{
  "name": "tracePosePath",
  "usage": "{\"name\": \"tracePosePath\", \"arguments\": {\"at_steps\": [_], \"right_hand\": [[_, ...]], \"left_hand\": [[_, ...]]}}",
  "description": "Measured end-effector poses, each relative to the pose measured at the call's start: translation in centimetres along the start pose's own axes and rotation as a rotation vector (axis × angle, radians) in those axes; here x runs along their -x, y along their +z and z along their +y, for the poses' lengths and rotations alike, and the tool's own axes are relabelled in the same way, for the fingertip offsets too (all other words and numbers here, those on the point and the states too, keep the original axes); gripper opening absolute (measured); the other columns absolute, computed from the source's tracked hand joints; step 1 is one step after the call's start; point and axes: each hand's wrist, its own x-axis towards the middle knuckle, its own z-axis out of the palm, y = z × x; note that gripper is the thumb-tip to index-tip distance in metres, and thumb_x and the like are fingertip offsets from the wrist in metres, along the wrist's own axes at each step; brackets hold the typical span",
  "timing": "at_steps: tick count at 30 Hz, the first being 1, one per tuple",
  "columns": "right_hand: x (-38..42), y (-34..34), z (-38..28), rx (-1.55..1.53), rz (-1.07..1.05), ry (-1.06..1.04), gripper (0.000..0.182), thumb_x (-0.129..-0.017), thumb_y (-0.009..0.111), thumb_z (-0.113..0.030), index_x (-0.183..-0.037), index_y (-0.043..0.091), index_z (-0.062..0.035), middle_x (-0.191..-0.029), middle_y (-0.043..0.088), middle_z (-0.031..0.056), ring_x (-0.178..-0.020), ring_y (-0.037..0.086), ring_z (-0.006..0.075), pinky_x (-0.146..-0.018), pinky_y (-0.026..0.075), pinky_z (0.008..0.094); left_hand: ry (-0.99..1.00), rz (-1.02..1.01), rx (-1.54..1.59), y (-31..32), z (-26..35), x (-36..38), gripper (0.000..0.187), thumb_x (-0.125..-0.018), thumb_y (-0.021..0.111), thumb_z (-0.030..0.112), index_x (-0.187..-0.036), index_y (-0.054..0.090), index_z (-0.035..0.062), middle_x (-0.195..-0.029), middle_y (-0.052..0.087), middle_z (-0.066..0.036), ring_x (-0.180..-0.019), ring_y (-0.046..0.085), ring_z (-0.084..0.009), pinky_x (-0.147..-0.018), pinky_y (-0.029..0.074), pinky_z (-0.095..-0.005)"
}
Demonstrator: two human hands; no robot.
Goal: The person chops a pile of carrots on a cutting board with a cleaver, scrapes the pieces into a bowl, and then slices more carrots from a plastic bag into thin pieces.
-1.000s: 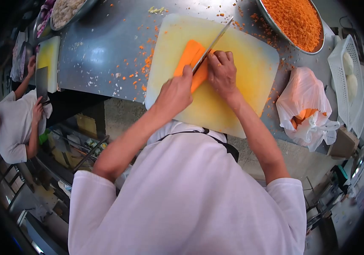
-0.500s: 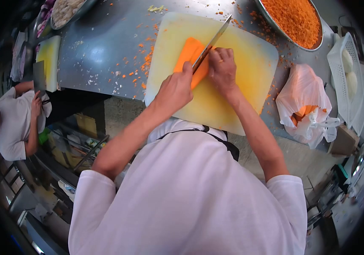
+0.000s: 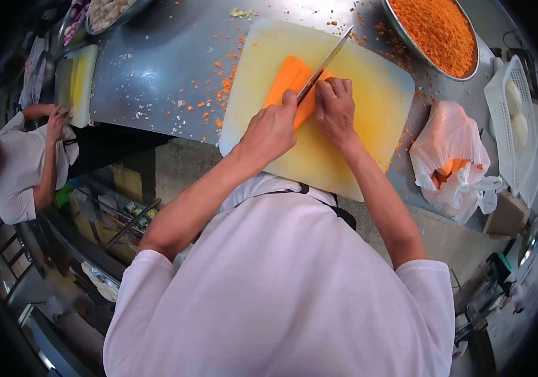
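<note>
A long knife [image 3: 330,58] slants over orange carrot slabs [image 3: 286,76], its tip pointing to the upper right. Its handle end is hidden in my left hand [image 3: 271,127], which is closed around it, thumb forward over the slabs. Close beside the blade, on its right, my right hand [image 3: 335,112] has its fingers curled down on the right-hand part of the carrot. The carrot lies in the middle of a white cutting board [image 3: 369,94] stained yellow.
Orange bits dot the steel table [image 3: 150,94]. A bowl of chopped carrot [image 3: 435,34] stands upper right, above a plastic bag [image 3: 450,141] and a white basket [image 3: 501,119]. At left, a co-worker [image 3: 27,160] works at another board [image 3: 83,88]; a bowl with pale pieces [image 3: 107,14] is above.
The view has shifted slightly. My hands and the knife keep nearly the same pose on the carrot. The co-worker's cleaver has lowered towards their board and their hands have come together.
</note>
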Motion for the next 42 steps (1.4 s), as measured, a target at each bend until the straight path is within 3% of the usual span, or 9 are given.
{"name": "tracePosePath", "arguments": {"at_steps": [10, 18, 22, 24, 27, 30, 34, 36, 42], "right_hand": [[0.5, 0.3, 0.1, -0.026, -0.046, -0.033, 0.027, -0.073, 0.064, -0.001, -0.100, 0.061, -0.0053, -0.089, 0.056, 0.0098, -0.083, 0.050, 0.0310, -0.069, 0.048, 0.0393], [0.7, 0.2, -0.3, -0.030, -0.058, -0.021, 0.027, -0.075, 0.063, 0.004, -0.101, 0.061, -0.0027, -0.090, 0.056, 0.0106, -0.083, 0.050, 0.0314, -0.071, 0.045, 0.0401], [0.7, 0.2, -0.2, -0.056, -0.064, -0.014, 0.028, -0.074, 0.062, 0.004, -0.101, 0.061, -0.0031, -0.090, 0.056, 0.0104, -0.083, 0.050, 0.0315, -0.071, 0.045, 0.0401], [0.7, 0.1, -0.3, -0.058, -0.064, -0.004, 0.028, -0.075, 0.063, 0.004, -0.101, 0.061, -0.0036, -0.089, 0.057, 0.0104, -0.082, 0.050, 0.0317, -0.071, 0.045, 0.0405], [0.8, 0.3, -0.1, -0.051, -0.029, -0.014, 0.027, -0.075, 0.063, 0.004, -0.101, 0.060, -0.0030, -0.089, 0.056, 0.0109, -0.082, 0.050, 0.0318, -0.070, 0.045, 0.0406], [0.9, 0.7, 0.2, -0.054, 0.015, -0.025, 0.025, -0.075, 0.062, 0.005, -0.099, 0.060, -0.0022, -0.089, 0.056, 0.0115, -0.082, 0.050, 0.0319, -0.070, 0.045, 0.0404], [0.8, 0.3, -0.2, -0.047, -0.021, 0.013, 0.024, -0.075, 0.062, 0.005, -0.098, 0.059, -0.0015, -0.090, 0.056, 0.0120, -0.083, 0.050, 0.0318, -0.071, 0.045, 0.0405], [0.9, 0.3, -0.2, -0.065, -0.013, 0.003, 0.023, -0.075, 0.062, 0.005, -0.097, 0.059, -0.0016, -0.091, 0.056, 0.0121, -0.083, 0.050, 0.0320, -0.071, 0.045, 0.0410], [1.1, 0.4, 0.3, -0.035, -0.022, -0.010, 0.028, -0.074, 0.062, 0.003, -0.101, 0.059, -0.0037, -0.091, 0.055, 0.0119, -0.084, 0.050, 0.0321, -0.069, 0.048, 0.0415]], "left_hand": [[0.136, 0.143, -0.024, 0.5, -0.8, -0.8, 0.033, -0.075, 0.050, -0.008, -0.106, 0.038, -0.0101, -0.064, 0.057, -0.029, -0.065, 0.059, -0.0490, -0.061, 0.047, -0.0554], [-0.073, -0.105, -0.020, -3.4, 1.1, 6.9, 0.031, -0.076, 0.047, -0.009, -0.105, 0.037, -0.0089, -0.062, 0.055, -0.028, -0.064, 0.058, -0.0498, -0.060, 0.045, -0.0565], [-0.114, -0.078, -0.064, -0.4, -0.2, 4.8, 0.031, -0.076, 0.047, -0.008, -0.105, 0.037, -0.0092, -0.062, 0.056, -0.028, -0.063, 0.058, -0.0497, -0.060, 0.045, -0.0564], [0.016, 0.040, -0.081, 2.3, -1.7, 1.6, 0.031, -0.076, 0.047, -0.008, -0.104, 0.037, -0.0092, -0.063, 0.056, -0.029, -0.064, 0.059, -0.0494, -0.060, 0.045, -0.0566], [0.106, 0.089, -0.020, 1.2, -0.9, -1.4, 0.029, -0.076, 0.047, -0.008, -0.104, 0.037, -0.0092, -0.064, 0.056, -0.029, -0.066, 0.058, -0.0500, -0.061, 0.045, -0.0572], [0.087, 0.031, 0.000, -1.0, -0.6, 0.9, 0.028, -0.083, 0.049, -0.006, -0.108, 0.035, -0.0089, -0.064, 0.055, -0.029, -0.063, 0.056, -0.0494, -0.057, 0.043, -0.0543], [-0.033, -0.094, -0.035, -3.6, 1.2, 6.0, 0.029, -0.076, 0.046, -0.009, -0.103, 0.037, -0.0096, -0.065, 0.056, -0.030, -0.068, 0.056, -0.0517, -0.062, 0.045, -0.0572], [-0.065, -0.085, -0.026, -3.1, 0.8, 7.0, 0.026, -0.083, 0.049, -0.006, -0.106, 0.036, -0.0111, -0.061, 0.054, -0.030, -0.061, 0.056, -0.0501, -0.058, 0.042, -0.0553], [0.119, 0.100, -0.047, 1.8, -0.8, -0.3, 0.025, -0.085, 0.049, -0.004, -0.106, 0.037, -0.0104, -0.062, 0.054, -0.031, -0.063, 0.057, -0.0500, -0.059, 0.042, -0.0558]]}}
